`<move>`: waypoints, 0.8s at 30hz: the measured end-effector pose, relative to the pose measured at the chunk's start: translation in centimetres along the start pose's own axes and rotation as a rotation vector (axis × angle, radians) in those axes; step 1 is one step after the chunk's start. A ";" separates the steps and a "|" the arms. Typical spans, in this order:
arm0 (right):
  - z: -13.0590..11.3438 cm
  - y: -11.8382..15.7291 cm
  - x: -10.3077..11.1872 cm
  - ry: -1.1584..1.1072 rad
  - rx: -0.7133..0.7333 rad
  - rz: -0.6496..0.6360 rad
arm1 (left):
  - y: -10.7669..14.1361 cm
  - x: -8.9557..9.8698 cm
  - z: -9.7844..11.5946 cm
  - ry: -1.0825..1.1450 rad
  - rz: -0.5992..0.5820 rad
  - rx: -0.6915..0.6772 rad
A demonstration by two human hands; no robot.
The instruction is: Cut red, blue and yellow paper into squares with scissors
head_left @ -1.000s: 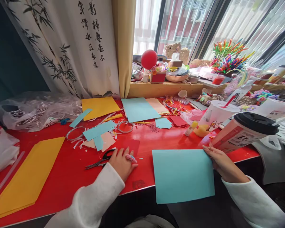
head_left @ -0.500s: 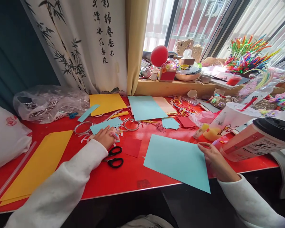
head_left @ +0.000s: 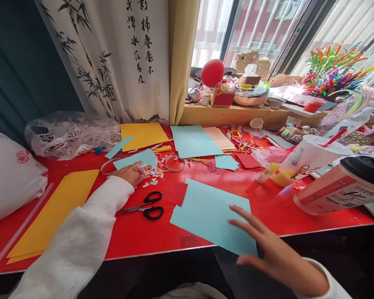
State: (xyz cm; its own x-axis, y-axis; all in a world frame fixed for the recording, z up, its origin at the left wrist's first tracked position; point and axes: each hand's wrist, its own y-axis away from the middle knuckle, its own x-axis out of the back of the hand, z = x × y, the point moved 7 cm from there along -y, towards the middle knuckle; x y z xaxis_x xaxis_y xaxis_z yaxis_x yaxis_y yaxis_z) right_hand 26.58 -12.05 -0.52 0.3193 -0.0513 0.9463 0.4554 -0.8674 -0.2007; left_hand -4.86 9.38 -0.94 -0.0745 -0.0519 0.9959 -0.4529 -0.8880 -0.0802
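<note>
Blue sheets [head_left: 205, 211] overhang the table [head_left: 137, 241] at five o'clock; a brush from the right hand [head_left: 268, 249], fingers spread, could tip them. Left hand [head_left: 131, 174], ten o'clock: grip unclear.

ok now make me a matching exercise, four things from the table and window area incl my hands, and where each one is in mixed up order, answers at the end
Things
1. scissors
2. red balloon
3. left hand
4. right hand

Places
A. over the nearest large blue sheet, fingers spread
B. on the red table, beside the small red sheet
C. at a cut blue paper piece
D. up by the window

Right pairs: 1-B, 2-D, 3-C, 4-A
</note>
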 end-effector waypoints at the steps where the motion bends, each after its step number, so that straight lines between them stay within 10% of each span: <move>1: -1.4 0.3 -0.3 0.046 0.064 -0.017 | 0.0 0.1 0.1 -0.012 -0.007 -0.009; 8: -2.2 3.5 -0.5 0.146 0.174 0.104 | 1.9 1.9 4.4 -0.094 0.109 -0.075; 13: -0.4 6.0 2.2 0.096 0.103 0.251 | 5.2 -1.3 12.3 -0.010 0.015 -0.486; 17: -0.1 5.6 3.7 0.085 0.019 0.348 | 3.6 -2.8 14.7 -0.011 -0.022 -0.452; 21: 0.5 4.3 3.7 0.061 -0.077 0.334 | 1.1 -0.6 15.6 0.021 0.101 -0.354; 24: 1.3 3.6 3.6 -0.020 -0.149 0.283 | 2.3 1.1 17.2 0.279 0.063 -0.549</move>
State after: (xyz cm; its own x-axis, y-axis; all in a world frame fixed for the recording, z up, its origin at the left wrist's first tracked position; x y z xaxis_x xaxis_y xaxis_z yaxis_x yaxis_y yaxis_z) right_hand 30.46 -14.74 1.87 0.4325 -0.2923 0.8529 0.2197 -0.8833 -0.4142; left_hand 9.28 -0.51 0.67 -0.3121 0.0908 0.9457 -0.8256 -0.5184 -0.2227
